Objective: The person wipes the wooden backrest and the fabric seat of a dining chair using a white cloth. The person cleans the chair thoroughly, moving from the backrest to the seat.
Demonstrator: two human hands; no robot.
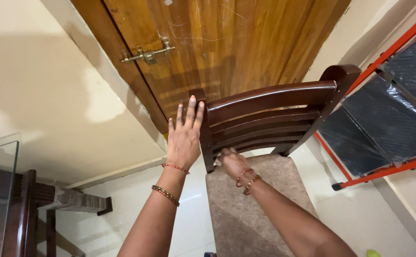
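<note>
At frame centre, the left hand (185, 135) lay flat, fingers extended, against the left post of the dark wooden chair (269, 114). The right hand (233, 162) touched the lowest back slat above the padded seat (255, 200). A wooden door (227, 43) with a brass latch (148, 54) filled the upper frame.

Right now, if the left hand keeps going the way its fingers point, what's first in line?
Probably the door. The left hand lies flat against the chair post, fingers aimed past it toward the door; how far behind it stands is unclear.

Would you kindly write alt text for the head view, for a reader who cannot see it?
Two bare hands meet a dark wooden chair: the left hand lies flat, fingers spread, against its left back post, and the right hand reaches the lowest slat above the beige seat. Behind stands a wooden door with a brass latch.
</note>
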